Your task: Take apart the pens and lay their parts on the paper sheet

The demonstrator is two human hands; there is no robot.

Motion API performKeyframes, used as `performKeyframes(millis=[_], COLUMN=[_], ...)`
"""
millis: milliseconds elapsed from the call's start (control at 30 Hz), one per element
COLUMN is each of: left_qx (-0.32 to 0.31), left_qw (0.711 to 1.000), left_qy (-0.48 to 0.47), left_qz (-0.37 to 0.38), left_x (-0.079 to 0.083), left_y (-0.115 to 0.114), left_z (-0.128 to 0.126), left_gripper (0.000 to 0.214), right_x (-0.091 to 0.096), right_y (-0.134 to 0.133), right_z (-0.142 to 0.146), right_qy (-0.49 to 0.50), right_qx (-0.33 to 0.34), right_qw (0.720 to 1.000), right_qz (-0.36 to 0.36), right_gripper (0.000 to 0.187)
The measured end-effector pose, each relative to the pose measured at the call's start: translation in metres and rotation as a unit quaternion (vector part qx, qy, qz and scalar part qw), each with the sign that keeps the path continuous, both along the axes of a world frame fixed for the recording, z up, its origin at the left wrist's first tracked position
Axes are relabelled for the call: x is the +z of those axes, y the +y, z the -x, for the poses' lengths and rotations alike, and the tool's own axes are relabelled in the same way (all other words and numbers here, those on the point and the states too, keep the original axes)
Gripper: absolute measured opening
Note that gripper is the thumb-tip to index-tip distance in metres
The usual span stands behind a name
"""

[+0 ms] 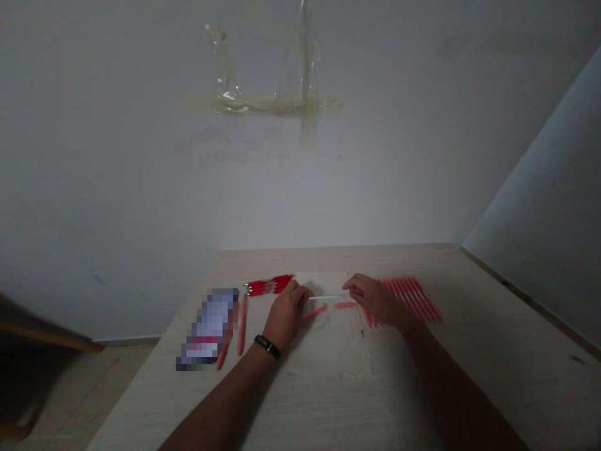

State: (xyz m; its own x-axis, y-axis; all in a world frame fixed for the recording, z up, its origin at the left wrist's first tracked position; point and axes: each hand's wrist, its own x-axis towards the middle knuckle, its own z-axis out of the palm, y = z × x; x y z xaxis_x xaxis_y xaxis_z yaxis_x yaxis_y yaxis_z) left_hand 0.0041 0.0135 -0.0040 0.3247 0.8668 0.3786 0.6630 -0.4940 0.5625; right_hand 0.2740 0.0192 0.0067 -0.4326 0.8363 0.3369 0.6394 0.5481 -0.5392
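Observation:
My left hand [286,315] and my right hand [378,300] pinch opposite ends of a thin white rod [328,297], possibly a pen refill, held level above a pale sheet [333,344]. Two pink-red pen parts [313,312] [345,305] lie on the sheet just below the rod. Beyond my left hand is a row of red pens [270,285], with two loose pink pens [241,326] [222,354] nearer me. A row of pink-red tubes [408,299] lies beside my right hand, partly hidden by it. A black wristband [267,346] circles my left wrist.
A pixelated packet [209,329] lies left of the loose pens. The light wooden table [469,351] meets a white wall [300,188] at the far edge, with old tape [277,103] on the wall. A dark wooden object [32,329] stands at the far left, above a tiled floor.

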Motion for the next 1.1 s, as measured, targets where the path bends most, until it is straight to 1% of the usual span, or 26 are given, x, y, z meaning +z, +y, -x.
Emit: performKeyframes(millis=[200, 467, 633, 733, 833, 900, 1033, 1100], left_qx=[0.0, -0.004, -0.006, -0.01, -0.028, -0.037, -0.045, -0.042], left_qw=[1.0, 1.0, 1.0, 1.0, 1.0, 0.999, 0.999, 0.999], left_qy=[-0.001, 0.003, 0.003, 0.003, 0.003, -0.001, -0.012, -0.018], left_qz=[-0.005, 0.004, 0.003, 0.005, 0.009, 0.009, 0.001, 0.0], left_x=[0.0, 0.003, 0.002, 0.003, 0.003, 0.003, 0.003, 0.002], left_y=[0.0, -0.002, -0.001, -0.002, -0.003, -0.004, -0.004, -0.004], left_z=[0.0, -0.002, -0.001, -0.002, -0.004, -0.005, -0.005, -0.005], left_gripper=[0.023, 0.023, 0.024, 0.023, 0.02, 0.019, 0.014, 0.013], right_x=[0.0, -0.003, -0.006, -0.007, -0.009, -0.009, -0.008, -0.007], right_y=[-0.004, -0.002, -0.001, 0.0, -0.001, -0.002, -0.004, -0.003], right_z=[0.001, 0.003, 0.001, 0.003, 0.009, 0.013, 0.018, 0.019], right_qy=[0.016, 0.016, 0.015, 0.017, 0.013, 0.002, -0.039, -0.052], right_qx=[0.003, 0.02, 0.013, 0.025, 0.042, 0.042, 0.034, 0.031], right_qw=[0.999, 0.999, 0.999, 0.999, 0.999, 0.999, 0.998, 0.998], right_qz=[0.032, 0.024, 0.032, 0.025, 0.005, -0.007, -0.027, -0.032], right_gripper=[0.034, 0.035, 0.034, 0.033, 0.029, 0.024, 0.005, 0.003])
